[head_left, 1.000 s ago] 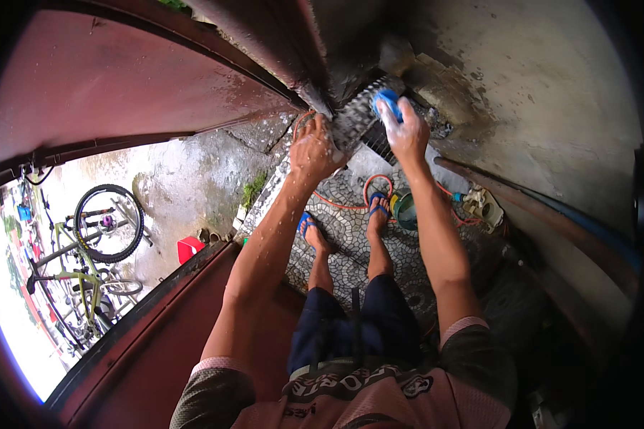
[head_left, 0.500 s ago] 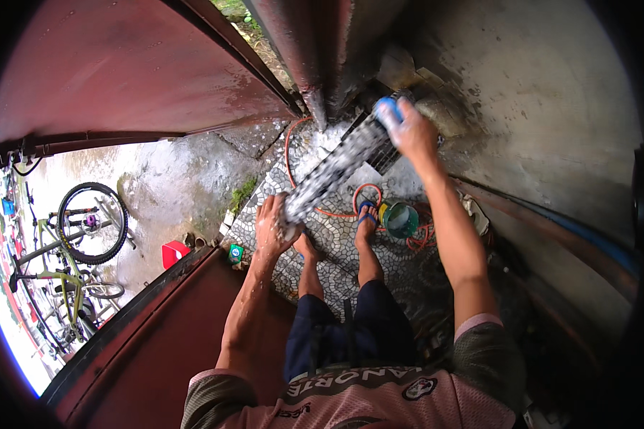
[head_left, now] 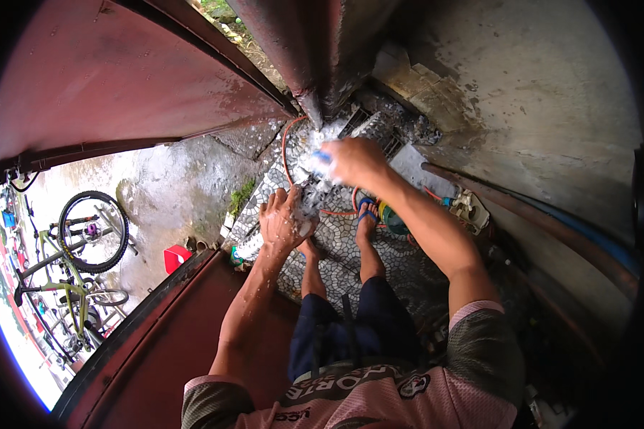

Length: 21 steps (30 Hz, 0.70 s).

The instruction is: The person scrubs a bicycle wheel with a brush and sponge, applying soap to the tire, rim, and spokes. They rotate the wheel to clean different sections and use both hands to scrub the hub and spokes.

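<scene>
My left hand (head_left: 282, 217), wet and flecked with suds, is closed around the near end of a long, narrow dark piece (head_left: 373, 127) covered in white foam. The piece slants away to the upper right; its exact kind is hidden by the suds. Against its middle, my right hand (head_left: 359, 166) presses a small blue scrubber (head_left: 323, 156), blurred and foamy; whether it is a brush or a sponge I cannot tell. My right forearm crosses over from the right.
An orange hose (head_left: 286, 146) loops over the pebble-patterned floor (head_left: 272, 272). A green bucket (head_left: 393, 218) is partly behind my right forearm. A red metal gate (head_left: 122, 79) and a grey wall (head_left: 551, 107) flank me. A bicycle (head_left: 71, 286) is at left.
My right hand with the blue scrubber has moved down and left along the foamy piece, from its far end to its middle. My left hand still holds the near end.
</scene>
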Tool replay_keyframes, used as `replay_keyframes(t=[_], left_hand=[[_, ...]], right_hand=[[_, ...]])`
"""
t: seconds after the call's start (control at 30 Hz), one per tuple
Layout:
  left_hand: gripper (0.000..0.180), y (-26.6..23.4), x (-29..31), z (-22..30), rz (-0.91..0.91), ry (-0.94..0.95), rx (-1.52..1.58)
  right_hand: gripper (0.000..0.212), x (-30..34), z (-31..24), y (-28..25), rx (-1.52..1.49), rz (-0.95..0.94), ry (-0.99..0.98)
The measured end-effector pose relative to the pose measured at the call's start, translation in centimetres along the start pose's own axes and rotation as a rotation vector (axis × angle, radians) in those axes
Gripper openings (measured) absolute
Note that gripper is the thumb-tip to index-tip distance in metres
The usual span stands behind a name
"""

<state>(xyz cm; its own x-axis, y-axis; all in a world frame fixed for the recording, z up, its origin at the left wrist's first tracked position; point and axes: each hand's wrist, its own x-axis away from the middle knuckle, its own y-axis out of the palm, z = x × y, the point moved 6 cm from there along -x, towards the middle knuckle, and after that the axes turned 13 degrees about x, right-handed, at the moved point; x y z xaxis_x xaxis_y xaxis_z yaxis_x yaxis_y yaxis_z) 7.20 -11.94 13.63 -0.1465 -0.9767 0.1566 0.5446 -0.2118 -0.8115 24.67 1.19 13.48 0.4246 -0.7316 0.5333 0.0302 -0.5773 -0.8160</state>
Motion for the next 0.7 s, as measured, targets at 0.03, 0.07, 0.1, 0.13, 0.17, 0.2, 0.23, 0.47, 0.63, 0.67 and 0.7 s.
replay_keyframes(t=[0.03,0.07,0.1,0.13,0.17,0.2,0.23,0.47,0.63,0.67,0.7], left_hand=[[0.068,0.1,0.1,0.2,-0.015,-0.035,-0.015],[0.067,0.1,0.3,0.0,-0.019,-0.043,-0.001],[0.067,-0.1,1.0,-0.3,-0.024,-0.054,0.012],[0.066,-0.4,1.4,-0.5,-0.028,-0.061,0.023],[0.064,-0.9,1.4,-0.2,-0.035,-0.052,0.045],[0.063,-0.8,0.9,0.0,-0.067,-0.052,0.034],[0.063,-0.7,1.0,0.0,-0.076,-0.091,0.013],[0.058,-1.3,-1.9,-0.4,-0.012,-0.096,0.089],[0.062,-1.6,-1.8,-2.3,-0.1,-0.037,0.074],[0.063,-1.7,-2.1,-2.2,-0.096,-0.048,0.06],[0.065,-1.5,-2.3,-2.4,-0.089,-0.109,0.082]], right_hand=[[0.03,0.0,0.1,-0.1,-0.008,-0.005,-0.014],[0.032,-0.1,0.4,0.0,-0.016,-0.01,-0.029],[0.035,-0.9,3.6,0.5,-0.104,-0.041,0.079],[0.038,-2.4,8.4,1.0,-0.192,-0.068,0.191],[0.042,-4.0,13.5,2.6,-0.138,-0.023,0.252],[0.046,-5.2,17.3,5.5,-0.085,0.018,0.32],[0.055,-4.9,14.5,2.8,-0.078,0.19,0.265],[0.038,0.3,2.8,1.6,-0.428,0.238,0.092],[0.057,-1.8,20.2,11.9,-0.415,0.659,0.738],[0.054,-2.3,17.7,12.3,-0.56,0.721,0.766],[0.049,-1.7,13.5,11.0,-0.682,0.744,0.675]])
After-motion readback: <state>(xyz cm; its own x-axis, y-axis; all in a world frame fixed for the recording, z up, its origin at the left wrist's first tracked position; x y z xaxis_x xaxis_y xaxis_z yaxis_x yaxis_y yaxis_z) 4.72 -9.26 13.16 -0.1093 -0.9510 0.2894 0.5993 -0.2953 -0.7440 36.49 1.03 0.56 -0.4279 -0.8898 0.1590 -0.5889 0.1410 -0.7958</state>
